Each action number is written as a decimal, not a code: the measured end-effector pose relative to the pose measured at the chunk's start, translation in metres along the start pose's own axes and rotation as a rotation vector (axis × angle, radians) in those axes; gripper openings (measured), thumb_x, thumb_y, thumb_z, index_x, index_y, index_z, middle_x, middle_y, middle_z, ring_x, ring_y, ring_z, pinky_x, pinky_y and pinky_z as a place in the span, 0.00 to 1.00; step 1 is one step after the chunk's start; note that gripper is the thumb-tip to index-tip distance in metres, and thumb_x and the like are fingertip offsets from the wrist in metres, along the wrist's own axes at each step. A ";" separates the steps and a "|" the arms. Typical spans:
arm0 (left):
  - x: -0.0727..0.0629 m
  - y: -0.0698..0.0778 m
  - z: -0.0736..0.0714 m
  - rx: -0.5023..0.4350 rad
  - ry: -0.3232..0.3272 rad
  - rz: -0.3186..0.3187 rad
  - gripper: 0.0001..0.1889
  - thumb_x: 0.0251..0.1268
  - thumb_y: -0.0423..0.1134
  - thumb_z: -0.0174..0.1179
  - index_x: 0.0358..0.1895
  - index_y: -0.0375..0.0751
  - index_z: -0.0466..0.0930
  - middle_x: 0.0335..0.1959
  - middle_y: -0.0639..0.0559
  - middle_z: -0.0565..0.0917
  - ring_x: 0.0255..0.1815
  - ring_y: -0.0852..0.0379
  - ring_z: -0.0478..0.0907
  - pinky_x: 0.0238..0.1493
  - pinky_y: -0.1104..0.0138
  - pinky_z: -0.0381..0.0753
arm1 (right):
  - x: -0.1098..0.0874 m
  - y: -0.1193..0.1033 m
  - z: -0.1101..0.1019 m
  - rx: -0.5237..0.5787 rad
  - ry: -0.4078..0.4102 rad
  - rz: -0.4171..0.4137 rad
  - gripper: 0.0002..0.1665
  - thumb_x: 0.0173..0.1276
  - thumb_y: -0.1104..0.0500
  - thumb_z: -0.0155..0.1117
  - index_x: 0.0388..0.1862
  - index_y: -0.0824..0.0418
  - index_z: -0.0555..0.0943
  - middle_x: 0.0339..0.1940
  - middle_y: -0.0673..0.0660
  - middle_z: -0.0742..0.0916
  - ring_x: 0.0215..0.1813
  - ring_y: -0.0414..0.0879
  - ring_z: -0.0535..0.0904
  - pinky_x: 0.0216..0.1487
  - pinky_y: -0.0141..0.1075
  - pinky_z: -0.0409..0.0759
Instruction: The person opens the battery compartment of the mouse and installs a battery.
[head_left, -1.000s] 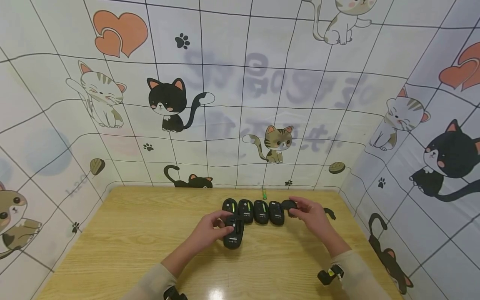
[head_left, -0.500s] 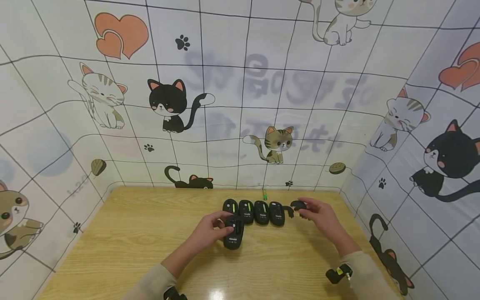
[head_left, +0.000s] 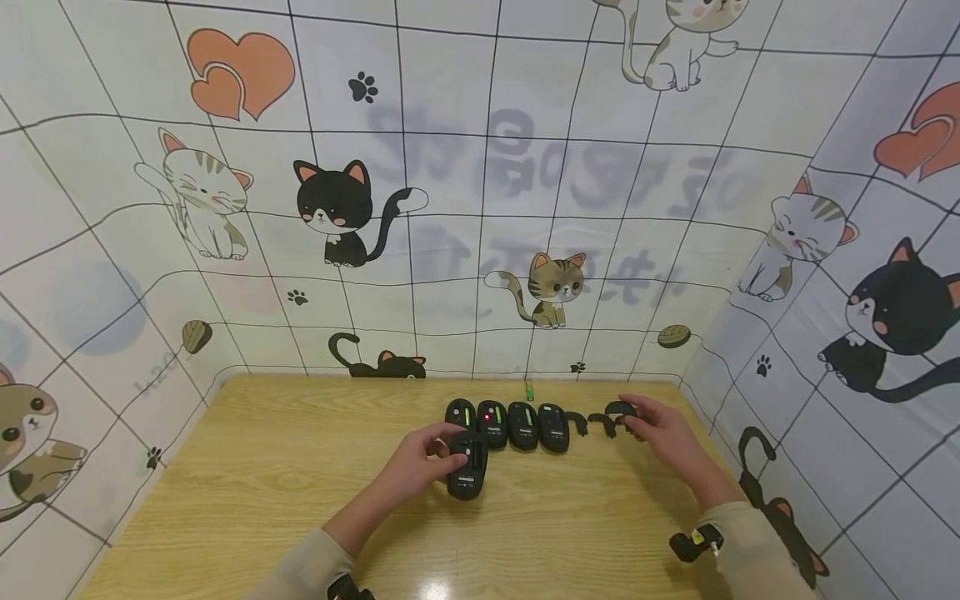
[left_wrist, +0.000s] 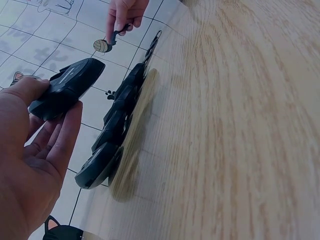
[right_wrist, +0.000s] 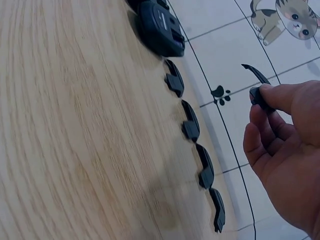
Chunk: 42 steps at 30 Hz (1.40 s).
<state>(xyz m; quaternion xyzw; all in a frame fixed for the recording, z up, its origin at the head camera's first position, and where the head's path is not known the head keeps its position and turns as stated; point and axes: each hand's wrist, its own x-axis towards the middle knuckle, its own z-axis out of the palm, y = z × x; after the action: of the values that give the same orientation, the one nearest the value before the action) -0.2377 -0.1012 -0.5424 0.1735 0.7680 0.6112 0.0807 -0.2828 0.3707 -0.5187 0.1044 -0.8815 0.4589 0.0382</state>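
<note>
My left hand grips a black computer mouse by its sides, underside up, with its slot uncovered. In the left wrist view this mouse is held above the table. My right hand pinches a thin curved black battery cover between thumb and fingers. Below it, in the right wrist view, several similar covers lie in a line on the table. Four mice, or several, is not counted here: the row of black mice lies underside up, left of the covers, some showing yellow-green batteries.
A loose green battery lies behind the row of mice on the wooden table. A cat-print sheet hangs behind the table and along both sides. A camera is strapped to the right wrist.
My right hand has moved rightward with the battery cover along the line of covers, uncovering those behind it. A red light now shows on one mouse. The left hand stays put.
</note>
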 end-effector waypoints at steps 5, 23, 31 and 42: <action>0.000 -0.001 0.000 0.000 -0.001 0.003 0.20 0.74 0.38 0.75 0.65 0.44 0.86 0.48 0.46 0.83 0.43 0.51 0.83 0.39 0.58 0.94 | 0.000 0.009 -0.011 -0.072 0.019 0.011 0.27 0.84 0.65 0.66 0.78 0.69 0.77 0.42 0.60 0.83 0.39 0.54 0.83 0.38 0.39 0.85; -0.001 0.000 0.001 -0.014 -0.003 -0.009 0.20 0.75 0.38 0.75 0.66 0.44 0.86 0.49 0.46 0.83 0.43 0.51 0.84 0.39 0.60 0.93 | -0.001 0.050 -0.046 -0.196 0.026 0.133 0.28 0.86 0.63 0.62 0.80 0.69 0.74 0.60 0.75 0.85 0.49 0.57 0.84 0.39 0.37 0.83; 0.000 -0.003 0.001 -0.009 -0.015 0.006 0.20 0.74 0.39 0.75 0.65 0.45 0.86 0.49 0.46 0.83 0.43 0.51 0.84 0.39 0.60 0.94 | -0.001 0.060 -0.056 -0.206 0.029 0.193 0.29 0.88 0.63 0.61 0.82 0.68 0.72 0.63 0.77 0.83 0.53 0.60 0.83 0.41 0.38 0.83; -0.001 -0.003 0.002 -0.015 -0.017 0.000 0.19 0.75 0.39 0.75 0.65 0.47 0.86 0.49 0.46 0.83 0.43 0.50 0.84 0.40 0.59 0.94 | -0.001 0.070 -0.058 -0.260 0.068 0.220 0.29 0.86 0.65 0.57 0.81 0.71 0.71 0.66 0.80 0.81 0.59 0.69 0.79 0.46 0.43 0.81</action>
<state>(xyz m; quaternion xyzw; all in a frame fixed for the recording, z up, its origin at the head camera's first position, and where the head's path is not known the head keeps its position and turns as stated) -0.2366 -0.1003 -0.5459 0.1782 0.7626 0.6156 0.0885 -0.2991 0.4575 -0.5412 -0.0139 -0.9378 0.3456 0.0306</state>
